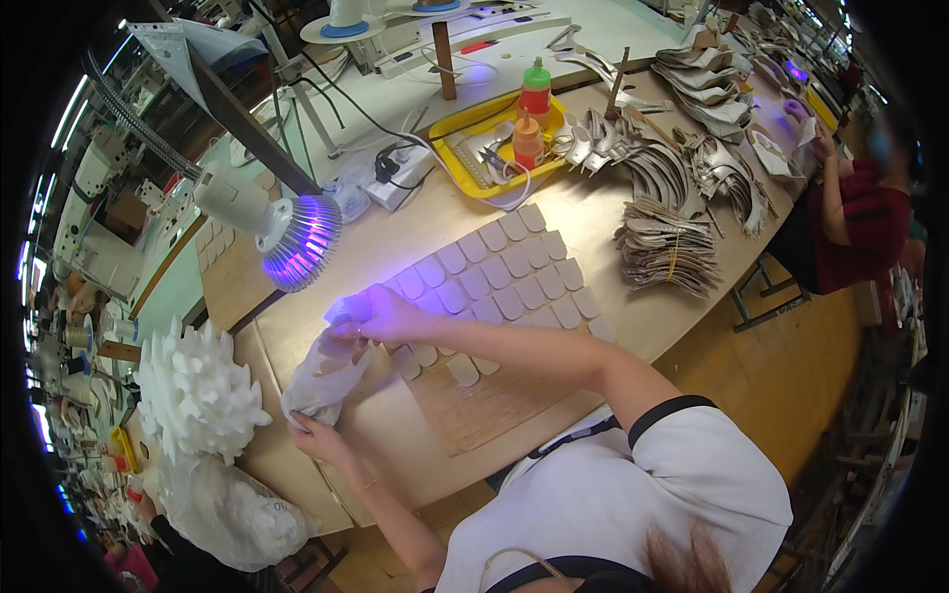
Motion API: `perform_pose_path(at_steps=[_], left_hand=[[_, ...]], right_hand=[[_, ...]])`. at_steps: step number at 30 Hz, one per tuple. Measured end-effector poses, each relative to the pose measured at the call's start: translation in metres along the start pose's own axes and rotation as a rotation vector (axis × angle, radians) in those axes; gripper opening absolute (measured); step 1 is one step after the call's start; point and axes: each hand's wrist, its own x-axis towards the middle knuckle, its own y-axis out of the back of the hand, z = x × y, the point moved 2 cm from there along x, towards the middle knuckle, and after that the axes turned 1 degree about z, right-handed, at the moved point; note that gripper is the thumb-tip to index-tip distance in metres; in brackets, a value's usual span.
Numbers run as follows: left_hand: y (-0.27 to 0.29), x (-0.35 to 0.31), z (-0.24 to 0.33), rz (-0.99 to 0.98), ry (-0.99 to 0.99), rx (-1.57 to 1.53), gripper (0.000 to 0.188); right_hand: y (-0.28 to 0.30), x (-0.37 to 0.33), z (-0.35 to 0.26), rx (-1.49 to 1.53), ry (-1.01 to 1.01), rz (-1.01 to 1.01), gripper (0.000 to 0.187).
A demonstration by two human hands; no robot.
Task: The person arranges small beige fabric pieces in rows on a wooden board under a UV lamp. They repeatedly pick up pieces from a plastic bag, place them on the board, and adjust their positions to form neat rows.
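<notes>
A translucent plastic bag (331, 383) hangs between my two hands over the left part of the table. My left hand (318, 441) is closed on the bag's lower end. At its upper end, my right hand (384, 314) has its fingers closed round the gathered plastic; violet lamp light washes over them, and any contents are hard to make out. Under my right forearm lies a wooden board (479, 420), its upper part covered with rows of pale, round-ended flat pieces (463, 372). The forearm hides some of these pieces.
A lit lamp (301, 242) reaches in above the bag. Left stands a heap of white foam-like pieces (203, 390) above a clear plastic sack (232, 514). Beyond the board are a yellow tray (465, 183) with bottles and stacked cut pieces (667, 247). A co-worker (860, 217) sits at right.
</notes>
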Motion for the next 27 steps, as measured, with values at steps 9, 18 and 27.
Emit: perform_pose_path(at_steps=[9,18,27], left_hand=[[0.028,-0.045,0.078,0.284,-0.370,0.381,0.062],[-0.038,-0.170,0.144,-1.034,1.072,-1.711,0.061],[-0.048,-0.219,0.134,-0.998,1.186,-1.723,0.061]], right_hand=[[0.054,-0.068,-0.038,-0.159,-0.188,-0.075,0.035],[0.025,-0.130,-0.060,-0.767,-0.016,-0.290,0.056],[0.048,-0.180,-0.054,-0.593,-0.035,-0.208,0.085]])
